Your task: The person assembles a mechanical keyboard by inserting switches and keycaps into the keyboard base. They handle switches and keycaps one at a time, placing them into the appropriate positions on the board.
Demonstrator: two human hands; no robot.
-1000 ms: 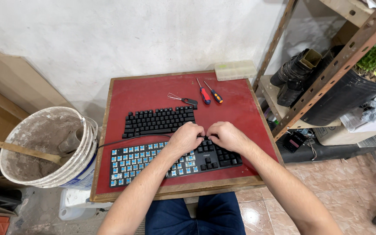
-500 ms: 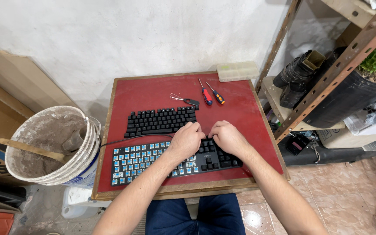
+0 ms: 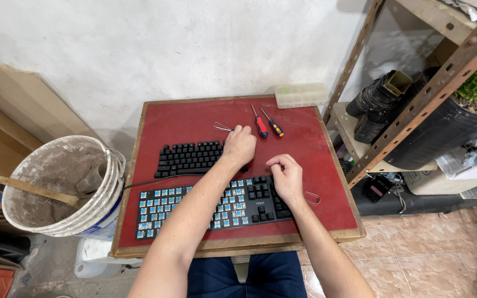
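Seen from the head camera, the person is sitting at a small red-topped table [image 3: 194,118]. The left hand [image 3: 239,144] is resting over the right end of a black keyboard [image 3: 189,157] lying toward the back of the table, its fingers curled together near a thin wire tool [image 3: 222,127]; whether they are pinching it cannot be told. The right hand [image 3: 286,176] is lying on the nearer keyboard [image 3: 205,205], whose keycaps are mostly off and whose blue switches are showing, with its fingers bent and close together. A wire loop [image 3: 312,197] is lying just beside that hand. Two screwdrivers [image 3: 266,124] are lying behind, near a pale plastic box [image 3: 300,95]. A dirty bucket [image 3: 56,187] is standing left of the table.
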